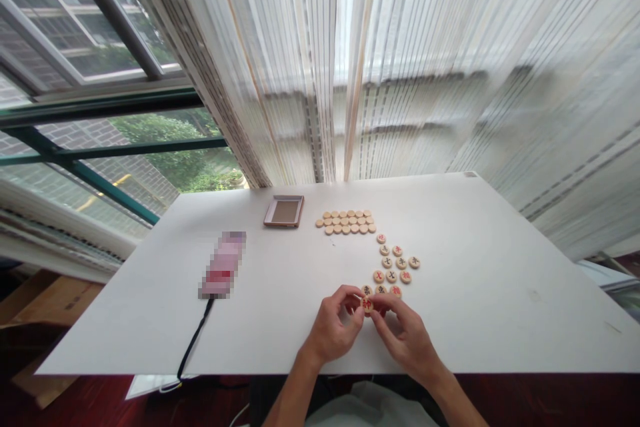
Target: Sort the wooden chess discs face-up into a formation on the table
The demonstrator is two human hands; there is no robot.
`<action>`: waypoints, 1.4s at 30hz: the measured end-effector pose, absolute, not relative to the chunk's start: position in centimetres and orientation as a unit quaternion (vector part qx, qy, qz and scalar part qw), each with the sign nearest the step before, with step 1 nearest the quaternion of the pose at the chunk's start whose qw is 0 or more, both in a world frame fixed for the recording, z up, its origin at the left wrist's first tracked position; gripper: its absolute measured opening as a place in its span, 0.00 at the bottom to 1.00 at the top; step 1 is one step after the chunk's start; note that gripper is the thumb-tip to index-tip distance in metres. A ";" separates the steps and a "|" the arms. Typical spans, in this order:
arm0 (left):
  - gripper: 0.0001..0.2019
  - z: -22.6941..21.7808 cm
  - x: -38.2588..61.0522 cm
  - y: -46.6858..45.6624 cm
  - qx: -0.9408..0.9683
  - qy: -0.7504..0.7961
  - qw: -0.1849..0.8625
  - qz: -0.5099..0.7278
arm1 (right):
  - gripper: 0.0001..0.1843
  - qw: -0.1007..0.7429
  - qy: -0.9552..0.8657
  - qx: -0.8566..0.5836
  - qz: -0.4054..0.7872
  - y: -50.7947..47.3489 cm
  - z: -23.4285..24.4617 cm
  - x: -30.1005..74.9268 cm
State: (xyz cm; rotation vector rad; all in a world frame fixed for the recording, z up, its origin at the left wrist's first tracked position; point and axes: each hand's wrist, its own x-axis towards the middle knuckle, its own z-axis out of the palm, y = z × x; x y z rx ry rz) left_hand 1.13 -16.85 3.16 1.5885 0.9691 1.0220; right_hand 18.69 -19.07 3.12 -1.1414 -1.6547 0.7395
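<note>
My left hand (334, 327) and my right hand (405, 333) meet near the front edge of a white table (475, 293). Together their fingertips pinch one round wooden chess piece (367, 305) with a red character on its face. Just beyond the fingers lie several face-up pieces (395, 267) marked in red or black. Farther back, several pieces lie face down in three tidy rows (347, 221).
A small brown tray (284, 211) lies at the back, left of the rows. A blurred pink device (223, 265) lies at the left with a black cable (195, 340) running off the front edge. Sheer curtains and a window stand behind the table.
</note>
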 end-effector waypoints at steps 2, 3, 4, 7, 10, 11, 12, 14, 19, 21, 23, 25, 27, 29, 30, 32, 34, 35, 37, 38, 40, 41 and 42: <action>0.12 3.2 1.1 -16.9 0.662 0.395 0.479 0.420 | 0.10 0.479 -0.676 -0.470 0.305 -19.1 3.2 18.7; 0.12 3.2 1.1 -16.9 0.664 0.396 0.474 0.421 | 0.10 0.479 -0.675 -0.471 0.306 -19.1 3.2 18.7; 0.13 3.2 1.1 -16.9 0.665 0.398 0.471 0.421 | 0.10 0.479 -0.675 -0.470 0.305 -19.1 3.1 18.7; 0.13 3.1 1.3 -16.9 0.662 0.405 0.472 0.419 | 0.11 0.483 -0.675 -0.470 0.301 -19.1 2.8 18.8; 0.14 3.1 1.4 -16.9 0.658 0.407 0.476 0.418 | 0.11 0.477 -0.676 -0.468 0.309 -19.1 2.4 19.0; 0.13 3.2 1.4 -16.9 0.659 0.407 0.476 0.417 | 0.12 0.475 -0.677 -0.467 0.313 -19.1 2.3 19.0; 0.13 3.3 1.4 -17.0 0.660 0.405 0.476 0.417 | 0.12 0.474 -0.676 -0.467 0.317 -19.1 2.2 19.0; 0.13 3.4 1.5 -17.0 0.665 0.402 0.473 0.416 | 0.11 0.474 -0.674 -0.471 0.315 -19.1 2.2 19.0; 0.13 3.5 1.4 -17.1 0.680 0.394 0.463 0.410 | 0.09 0.474 -0.670 -0.480 0.309 -19.0 2.5 18.9; 0.13 3.5 1.3 -17.0 0.683 0.391 0.461 0.410 | 0.08 0.474 -0.668 -0.481 0.314 -19.0 2.6 18.8; 0.14 3.4 1.3 -17.0 0.685 0.387 0.461 0.410 | 0.08 0.473 -0.666 -0.482 0.316 -19.0 2.8 18.8; 0.15 3.3 1.3 -17.0 0.688 0.383 0.462 0.408 | 0.07 0.472 -0.666 -0.484 0.315 -18.9 2.9 18.8; 0.15 3.3 1.3 -17.0 0.692 0.383 0.458 0.406 | 0.07 0.471 -0.664 -0.489 0.313 -18.9 2.9 18.8; 0.15 3.2 1.4 -17.1 0.696 0.386 0.453 0.401 | 0.07 0.470 -0.659 -0.497 0.313 -18.9 2.8 18.8; 0.15 3.2 1.4 -17.1 0.698 0.386 0.452 0.399 | 0.07 0.469 -0.657 -0.499 0.315 -18.9 2.8 18.8; 0.15 3.1 1.4 -17.2 0.702 0.386 0.452 0.393 | 0.08 0.467 -0.654 -0.502 0.318 -18.9 2.6 18.9; 0.15 3.1 1.5 -17.2 0.705 0.386 0.450 0.389 | 0.08 0.467 -0.653 -0.504 0.320 -18.9 2.5 18.9; 0.15 3.1 1.5 -17.2 0.706 0.387 0.448 0.389 | 0.08 0.468 -0.652 -0.504 0.319 -19.0 2.4 18.9; 0.15 3.0 1.5 -17.2 0.707 0.388 0.445 0.388 | 0.08 0.469 -0.652 -0.504 0.318 -19.0 2.4 19.0; 0.15 3.0 1.5 -17.2 0.708 0.388 0.445 0.389 | 0.08 0.470 -0.652 -0.503 0.318 -19.0 2.4 19.0; 0.15 3.0 1.4 -17.1 0.706 0.389 0.444 0.391 | 0.07 0.473 -0.652 -0.502 0.316 -19.0 2.4 18.9; 0.15 3.0 1.4 -17.1 0.704 0.389 0.445 0.393 | 0.07 0.475 -0.651 -0.501 0.316 -19.0 2.5 18.9; 0.15 3.0 1.4 -17.1 0.702 0.388 0.447 0.396 | 0.07 0.479 -0.650 -0.499 0.315 -19.0 2.5 18.9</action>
